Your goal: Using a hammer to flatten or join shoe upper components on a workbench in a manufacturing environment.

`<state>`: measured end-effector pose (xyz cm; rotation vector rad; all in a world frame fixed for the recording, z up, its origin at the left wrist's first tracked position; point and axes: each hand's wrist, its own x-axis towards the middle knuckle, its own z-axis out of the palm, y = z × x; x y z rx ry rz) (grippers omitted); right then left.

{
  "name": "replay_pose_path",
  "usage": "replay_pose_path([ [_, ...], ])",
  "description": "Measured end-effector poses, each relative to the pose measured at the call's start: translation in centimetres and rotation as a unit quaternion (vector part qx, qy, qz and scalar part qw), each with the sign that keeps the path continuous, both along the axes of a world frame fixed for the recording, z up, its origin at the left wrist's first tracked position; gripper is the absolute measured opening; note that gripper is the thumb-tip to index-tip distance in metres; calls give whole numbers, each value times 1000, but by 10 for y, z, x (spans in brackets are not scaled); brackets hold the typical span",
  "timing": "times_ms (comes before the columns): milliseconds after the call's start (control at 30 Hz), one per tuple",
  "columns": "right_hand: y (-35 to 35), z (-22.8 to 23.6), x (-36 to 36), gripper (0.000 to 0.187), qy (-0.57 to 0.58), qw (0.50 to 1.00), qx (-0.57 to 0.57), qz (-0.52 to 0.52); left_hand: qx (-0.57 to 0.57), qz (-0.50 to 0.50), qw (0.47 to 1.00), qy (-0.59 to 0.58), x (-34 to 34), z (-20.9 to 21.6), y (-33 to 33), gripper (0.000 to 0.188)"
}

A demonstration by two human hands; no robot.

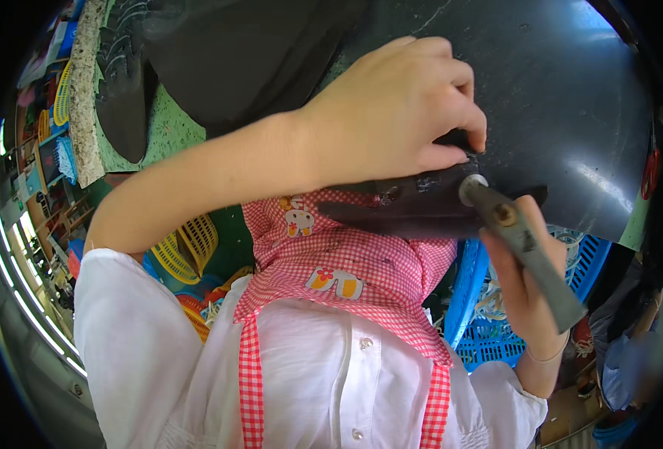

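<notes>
My right hand (527, 280) is wrapped round a hammer (530, 251), whose round striking face meets or nearly meets a dark, flat, leather-like piece (421, 209). This piece lies along the near edge of a black work slab (563, 112) and overhangs toward my lap. Just above the hammer face, my left hand (406, 108) bends over the piece with thumb and forefinger pinched at its upper edge. A small dark fold shows between those fingertips. The hammer's handle is mostly hidden in my right hand.
Large dark sheets (249, 60) lie at the upper left, beside a row of smaller dark pieces (122, 112) on a green speckled tabletop (168, 127). A blue basket (488, 344) with pale scraps stands below the slab. A yellow basket (189, 251) is at my left.
</notes>
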<state>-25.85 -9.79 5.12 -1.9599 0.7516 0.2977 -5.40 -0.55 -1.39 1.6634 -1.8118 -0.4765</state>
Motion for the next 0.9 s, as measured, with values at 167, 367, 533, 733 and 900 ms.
replay_pose_path([
  [167, -4, -3, -1, 9, -39, 996, 66, -42, -50, -44, 997, -46, 13, -4, -10, 11],
  [367, -6, 1, -1, 9, -142, 983, -58, -100, -194, -166, 963, -92, 24, -2, -24, 16],
  [533, -8, -7, 10, 7, -115, 991, -63, 9, -256, -129, 949, -133, 15, -11, -13, 8],
  [733, -8, -11, 11, 9, -154, 983, -99, 31, -101, 37, 992, -61, 8, -2, 9, 12],
  [900, -7, -8, 20, 11, -125, 985, -109, 37, -148, -10, 985, -88, 7, -8, 12, 15],
])
